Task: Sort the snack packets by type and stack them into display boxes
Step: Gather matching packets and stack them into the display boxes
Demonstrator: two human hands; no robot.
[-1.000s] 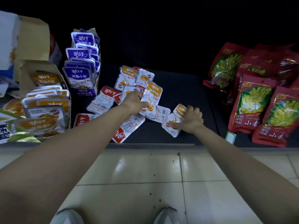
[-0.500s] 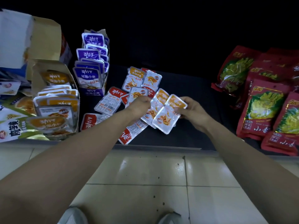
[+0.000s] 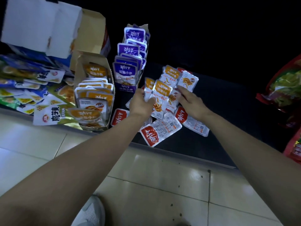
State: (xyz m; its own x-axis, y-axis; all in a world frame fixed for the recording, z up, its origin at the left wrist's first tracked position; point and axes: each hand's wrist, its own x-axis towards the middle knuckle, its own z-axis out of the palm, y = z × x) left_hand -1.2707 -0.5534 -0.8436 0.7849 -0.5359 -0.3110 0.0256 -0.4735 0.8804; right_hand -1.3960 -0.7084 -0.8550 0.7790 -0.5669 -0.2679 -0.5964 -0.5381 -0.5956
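Note:
Small fish-snack packets lie in a loose pile on the dark shelf (image 3: 219, 144). My left hand (image 3: 141, 104) grips a fanned stack of orange packets (image 3: 162, 92) above the pile. My right hand (image 3: 191, 101) reaches in from the right, its fingertips touching the lower edge of another orange packet (image 3: 187, 80). Red packets (image 3: 156, 132) lie face down below and beside both hands. To the left stands the orange display box (image 3: 96, 128), holding several upright orange packets. Behind it, the purple display box (image 3: 126, 90) is filled with purple packets.
Large red bags (image 3: 283, 88) lie at the right edge of the shelf. Green and white snack bags (image 3: 48, 118) are heaped at the left under a white carton (image 3: 40, 25). The tiled floor (image 3: 146, 176) and my shoe (image 3: 91, 212) are below the shelf edge.
My right hand picked an orange packet off the shelf and passed it to my left hand's stack. It now reaches up to another orange packet. The view has shifted left.

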